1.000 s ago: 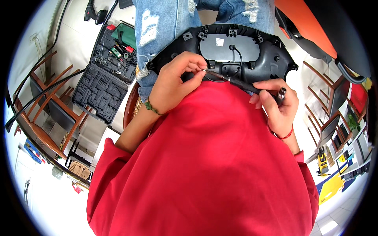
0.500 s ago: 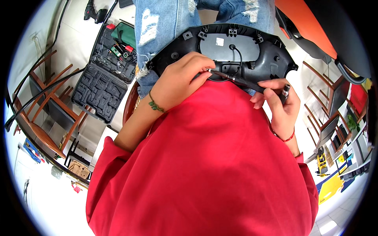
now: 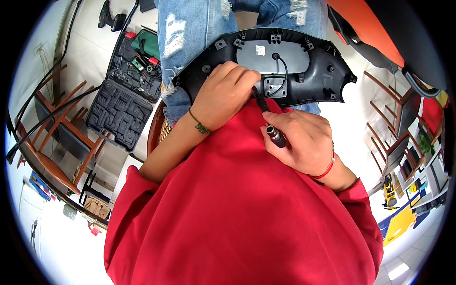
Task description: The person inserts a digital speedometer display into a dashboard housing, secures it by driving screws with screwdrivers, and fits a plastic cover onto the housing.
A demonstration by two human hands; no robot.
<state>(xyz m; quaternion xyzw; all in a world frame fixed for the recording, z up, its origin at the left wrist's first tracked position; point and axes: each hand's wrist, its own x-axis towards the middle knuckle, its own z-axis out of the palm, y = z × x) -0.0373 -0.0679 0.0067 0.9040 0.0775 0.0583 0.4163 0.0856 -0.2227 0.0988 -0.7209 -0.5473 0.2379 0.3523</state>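
Note:
A black plastic panel (image 3: 317, 80) lies across my thighs, its inner side up. It bears a grey plate (image 3: 272, 59) with a black cable (image 3: 286, 71) and a small bracket (image 3: 275, 87) below. My right hand (image 3: 300, 140) is closed round a black-handled screwdriver (image 3: 275, 135), its hollow metal end facing up toward me. The tool slants up and left to my left hand (image 3: 223, 95), which is closed with fingers bent over the panel's near left part. Those fingers hide the tool's tip and whatever they pinch.
On the floor at left lies an opened tool case (image 3: 118, 111) with loose tools and a green pouch (image 3: 148, 43). A cordless drill (image 3: 110, 18) lies beyond it. An orange and black machine (image 3: 375, 28) stands at far right. Wooden chairs (image 3: 54, 126) flank me on both sides.
My right hand has moved left and turned, swinging the screwdriver from nearly level to steeply slanted, its handle end toward me. My left hand stays near the same spot.

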